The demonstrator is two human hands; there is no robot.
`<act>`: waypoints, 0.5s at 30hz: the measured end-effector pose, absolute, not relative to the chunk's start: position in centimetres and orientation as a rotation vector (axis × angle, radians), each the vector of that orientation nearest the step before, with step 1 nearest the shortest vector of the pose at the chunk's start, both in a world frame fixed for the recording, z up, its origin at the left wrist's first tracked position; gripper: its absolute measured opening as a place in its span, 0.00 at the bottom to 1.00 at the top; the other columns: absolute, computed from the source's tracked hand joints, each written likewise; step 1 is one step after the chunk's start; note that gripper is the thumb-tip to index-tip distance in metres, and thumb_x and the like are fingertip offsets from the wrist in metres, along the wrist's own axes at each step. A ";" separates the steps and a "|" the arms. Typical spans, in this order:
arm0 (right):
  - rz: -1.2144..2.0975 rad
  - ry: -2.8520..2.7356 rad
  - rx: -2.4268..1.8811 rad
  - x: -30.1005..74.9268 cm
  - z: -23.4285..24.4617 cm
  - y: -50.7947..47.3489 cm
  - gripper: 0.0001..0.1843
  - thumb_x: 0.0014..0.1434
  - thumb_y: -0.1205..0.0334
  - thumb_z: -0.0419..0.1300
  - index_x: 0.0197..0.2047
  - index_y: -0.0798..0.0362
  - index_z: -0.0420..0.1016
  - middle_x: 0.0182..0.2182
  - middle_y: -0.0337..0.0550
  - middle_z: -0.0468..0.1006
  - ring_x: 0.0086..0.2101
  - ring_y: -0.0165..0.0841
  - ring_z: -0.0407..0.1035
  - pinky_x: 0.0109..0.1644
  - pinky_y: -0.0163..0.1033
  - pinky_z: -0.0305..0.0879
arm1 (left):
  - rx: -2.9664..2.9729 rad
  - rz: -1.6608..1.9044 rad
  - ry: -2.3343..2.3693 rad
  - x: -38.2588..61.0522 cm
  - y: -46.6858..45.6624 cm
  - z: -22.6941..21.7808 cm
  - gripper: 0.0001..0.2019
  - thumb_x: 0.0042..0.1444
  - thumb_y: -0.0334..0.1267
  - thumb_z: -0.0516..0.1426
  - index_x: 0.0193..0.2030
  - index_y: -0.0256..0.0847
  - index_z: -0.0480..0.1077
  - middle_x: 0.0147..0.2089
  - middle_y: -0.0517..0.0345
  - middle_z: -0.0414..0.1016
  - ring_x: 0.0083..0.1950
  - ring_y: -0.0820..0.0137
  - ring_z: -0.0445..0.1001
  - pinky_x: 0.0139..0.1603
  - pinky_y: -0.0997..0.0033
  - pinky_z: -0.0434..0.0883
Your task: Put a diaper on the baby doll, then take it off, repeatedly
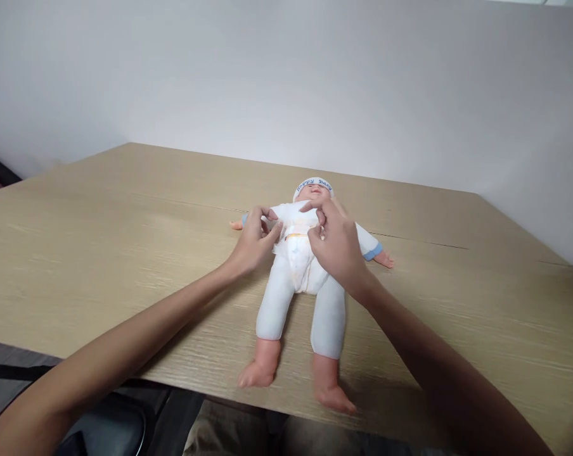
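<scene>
A baby doll (296,278) in a white suit and a white diaper lies on its back on the wooden table (101,240), head away from me, bare feet at the near edge. My left hand (253,240) is closed, pinching the doll's clothing or diaper at its left side near the waist. My right hand (336,244) is closed too, its fingers pinching at the waist on the other side. The doll wears a white cap (314,184) with blue lettering. Its arms are spread out with blue cuffs.
The table runs to a plain white wall behind. A seam crosses the tabletop behind the doll. Below the near edge I see my lap and a dark chair (110,430).
</scene>
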State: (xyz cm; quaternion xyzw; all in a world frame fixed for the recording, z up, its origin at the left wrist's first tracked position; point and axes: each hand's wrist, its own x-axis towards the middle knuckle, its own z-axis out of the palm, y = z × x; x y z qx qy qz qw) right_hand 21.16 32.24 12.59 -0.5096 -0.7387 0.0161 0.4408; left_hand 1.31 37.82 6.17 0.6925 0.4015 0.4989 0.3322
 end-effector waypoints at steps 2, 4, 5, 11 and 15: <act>0.067 -1.854 -1.192 21.5 13.0 29.4 0.19 0.59 0.78 0.54 0.47 0.49 0.76 0.40 0.42 0.74 0.36 0.36 0.70 0.45 0.43 0.70 | 1.979 1.346 0.976 0.5 35.5 7.3 0.09 0.75 0.46 0.59 0.51 0.45 0.68 0.53 0.54 0.75 0.42 0.68 0.70 0.44 0.64 0.68; 0.182 -1.946 -1.139 21.9 12.8 25.9 0.12 0.64 0.74 0.57 0.45 0.48 0.73 0.40 0.42 0.77 0.36 0.35 0.72 0.43 0.42 0.72 | 2.224 1.198 0.762 -0.3 33.1 8.1 0.07 0.77 0.45 0.58 0.50 0.45 0.71 0.49 0.54 0.78 0.43 0.65 0.72 0.46 0.62 0.70; 0.281 -2.019 -1.129 22.3 12.5 24.2 0.09 0.67 0.71 0.58 0.46 0.47 0.72 0.40 0.42 0.78 0.35 0.35 0.73 0.41 0.41 0.72 | 2.348 1.062 0.651 -0.6 31.9 8.4 0.07 0.77 0.44 0.57 0.49 0.45 0.73 0.48 0.53 0.80 0.44 0.63 0.73 0.48 0.61 0.70; 0.441 -2.241 -1.276 25.2 9.0 20.0 0.04 0.72 0.65 0.60 0.44 0.47 0.74 0.37 0.40 0.83 0.36 0.36 0.77 0.42 0.42 0.71 | 2.617 0.613 0.641 -1.3 29.2 7.9 0.17 0.80 0.48 0.54 0.42 0.46 0.80 0.44 0.52 0.85 0.47 0.58 0.72 0.54 0.54 0.67; 0.302 -2.134 -1.491 25.9 7.9 21.8 0.04 0.73 0.61 0.61 0.42 0.47 0.73 0.29 0.36 0.79 0.29 0.34 0.73 0.36 0.41 0.63 | 2.467 0.649 0.722 -1.0 30.2 7.2 0.20 0.78 0.51 0.55 0.34 0.44 0.72 0.36 0.56 0.78 0.44 0.60 0.71 0.52 0.56 0.67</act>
